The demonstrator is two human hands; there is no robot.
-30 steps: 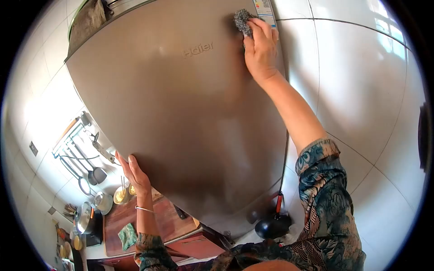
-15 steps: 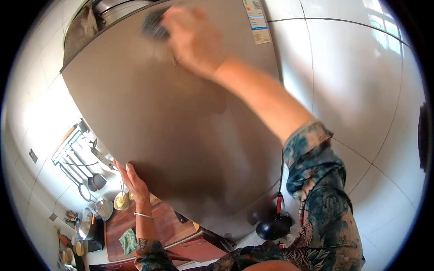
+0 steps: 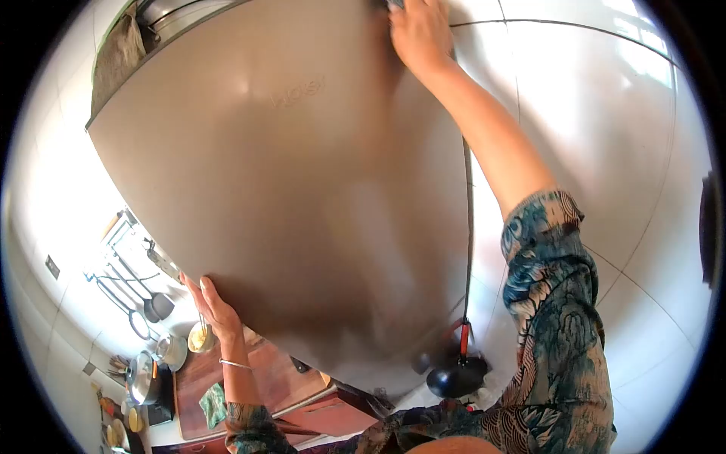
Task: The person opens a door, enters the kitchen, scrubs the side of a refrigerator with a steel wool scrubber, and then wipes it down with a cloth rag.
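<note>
A grey-brown refrigerator door (image 3: 287, 197) with raised lettering fills the middle of the head view. At its upper right edge is my right hand (image 3: 423, 34), closed round a dark grey cloth (image 3: 395, 4). Only a small piece of the cloth shows, at the top of the frame. My left hand (image 3: 215, 309) grips the door's lower left edge, its thumb on the front face and the other fingers partly hidden at the edge.
Utensils (image 3: 147, 303) hang on the tiled wall at left. Below stand a lidded pot (image 3: 142, 377), bowls and a wooden counter (image 3: 249, 386) with a green cloth (image 3: 213, 405). A black wok (image 3: 457, 378) is at lower right, near white wall tiles (image 3: 575, 136).
My right hand has swept the dark cloth rightward across the upper door to its right edge, uncovering the lettering. The left hand keeps its hold on the door edge. The view has shifted slightly.
</note>
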